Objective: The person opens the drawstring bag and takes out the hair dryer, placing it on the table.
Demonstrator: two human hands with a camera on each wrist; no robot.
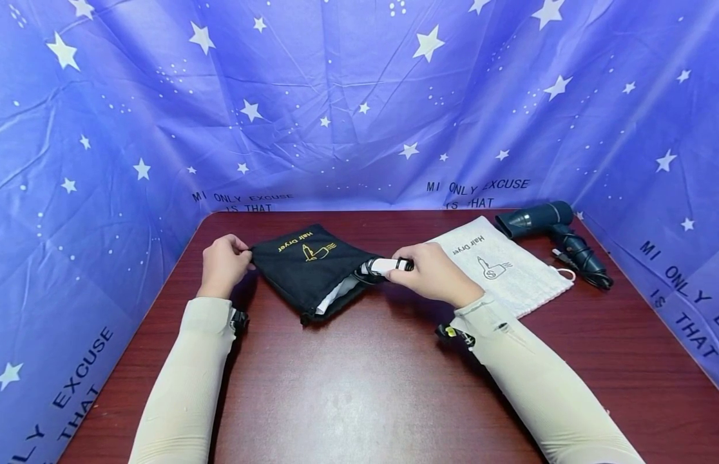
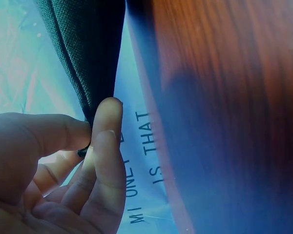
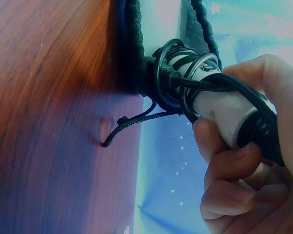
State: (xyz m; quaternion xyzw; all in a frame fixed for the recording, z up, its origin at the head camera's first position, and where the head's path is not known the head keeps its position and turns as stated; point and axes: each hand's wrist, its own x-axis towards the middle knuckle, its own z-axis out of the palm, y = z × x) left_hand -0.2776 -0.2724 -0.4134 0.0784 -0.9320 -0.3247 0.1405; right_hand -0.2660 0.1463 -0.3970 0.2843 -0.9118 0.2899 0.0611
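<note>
A black drawstring bag (image 1: 290, 270) printed "Hair Dryer" in gold is stretched between both hands. My left hand (image 1: 225, 263) pinches its far-left corner; the left wrist view shows the black fabric (image 2: 90, 58) between thumb and fingers. My right hand (image 1: 431, 274) grips the white handle (image 1: 383, 266) of a hair dryer, which has a black cord (image 3: 185, 83) wound round it. The dryer's white body (image 1: 336, 295) shows in the bag's mouth, the rest hidden inside. A black drawstring (image 3: 136, 118) hangs from the mouth in the right wrist view.
A white drawstring bag (image 1: 498, 264) with a hair dryer print lies flat to the right, partly behind the right hand. Beyond it, a dark hair dryer (image 1: 539, 219) with a folded, cord-wrapped handle rests near the table's right edge. Blue starry cloth (image 1: 336, 96) surrounds the table (image 1: 348, 386).
</note>
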